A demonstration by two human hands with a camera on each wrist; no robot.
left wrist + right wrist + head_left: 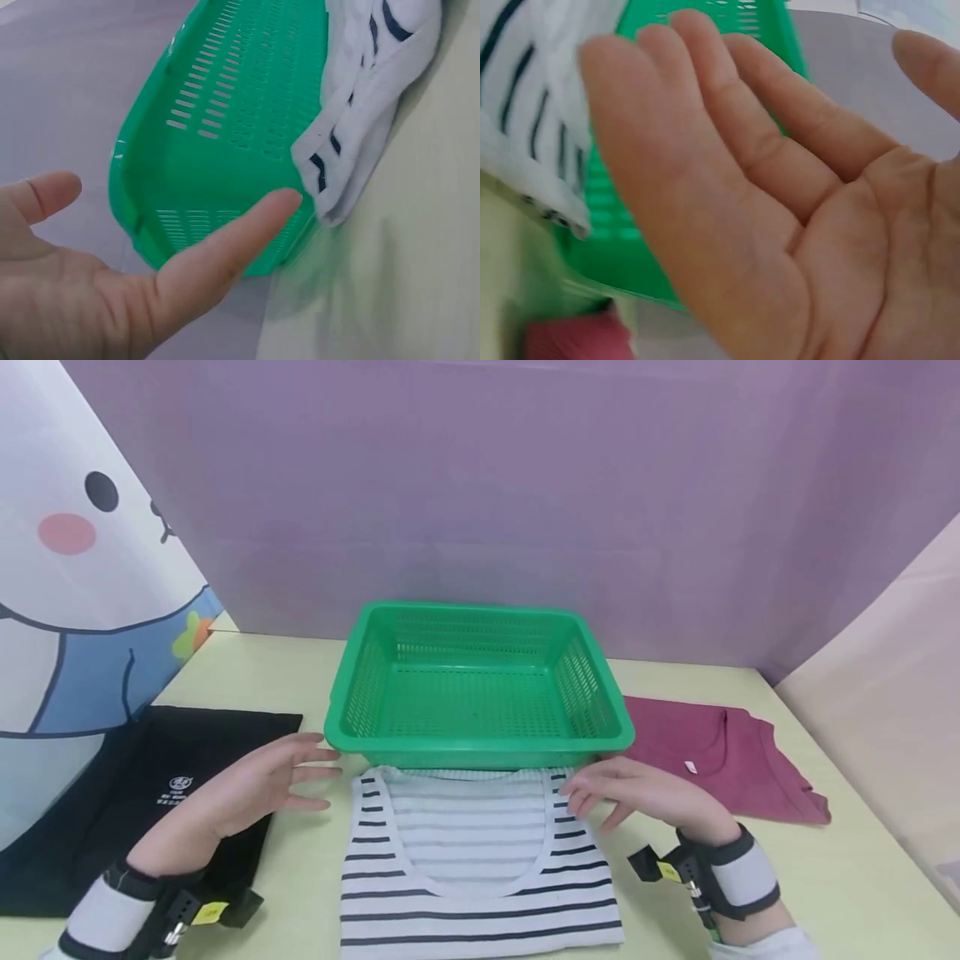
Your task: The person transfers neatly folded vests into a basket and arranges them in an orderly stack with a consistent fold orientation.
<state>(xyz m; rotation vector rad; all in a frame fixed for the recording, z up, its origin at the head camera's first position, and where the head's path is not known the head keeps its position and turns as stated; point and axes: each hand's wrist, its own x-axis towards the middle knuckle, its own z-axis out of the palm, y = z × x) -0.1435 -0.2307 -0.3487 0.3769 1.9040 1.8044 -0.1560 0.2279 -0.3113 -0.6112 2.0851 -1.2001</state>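
Note:
A white top with dark stripes (480, 910) lies folded flat in front of a green plastic basket (480, 752), its neckline toward the basket. My left hand (262, 785) hovers beside the basket's front left corner, fingers spread and holding nothing. In the left wrist view, its thumb and a finger stand apart before the basket wall and the top's corner (322, 169). On the other side, my right hand (645, 789) has its fingertips over the top's right shoulder, overlapping it in the head view. The right wrist view shows that palm (840, 240) bare, with fingers extended.
A folded black shirt (97, 810) with a small white print lies at the left. Behind the right hand is a folded maroon top (690, 743), partly hidden by the basket. A purple cloth (480, 485) hangs behind the pale table (675, 893).

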